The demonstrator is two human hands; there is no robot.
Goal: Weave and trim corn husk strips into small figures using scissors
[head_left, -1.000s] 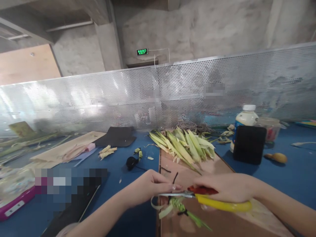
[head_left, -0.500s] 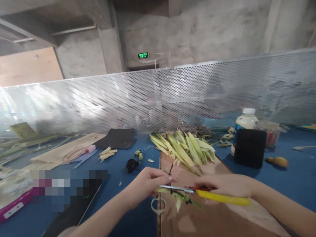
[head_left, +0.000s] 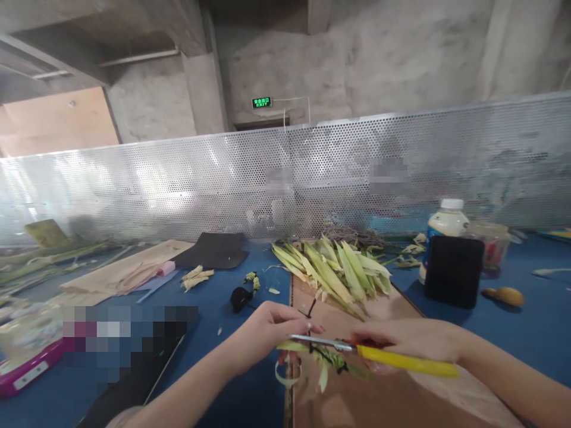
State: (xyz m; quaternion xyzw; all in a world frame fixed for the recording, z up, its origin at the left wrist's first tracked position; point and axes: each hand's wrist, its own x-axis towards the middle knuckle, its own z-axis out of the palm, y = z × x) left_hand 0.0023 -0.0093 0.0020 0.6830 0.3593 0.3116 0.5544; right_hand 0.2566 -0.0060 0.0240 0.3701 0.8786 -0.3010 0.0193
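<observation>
Right fingers (head_left: 372,332) around scissors (head_left: 408,361), leaf pile (head_left: 343,270) beyond, cardboard (head_left: 375,407) beneath.

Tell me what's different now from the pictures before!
The knotted green piece has moved away from the person, and its leafy tail swung up closer to the scissors. The left hand and the scissors moved a little away from the person too. Nothing new was grabbed or let go. The right hand still holds the scissors, and the leaf pile and bottle stayed put.

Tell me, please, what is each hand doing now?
Left hand: closed, pinching black cord.
Right hand: closed, holding scissors.
</observation>
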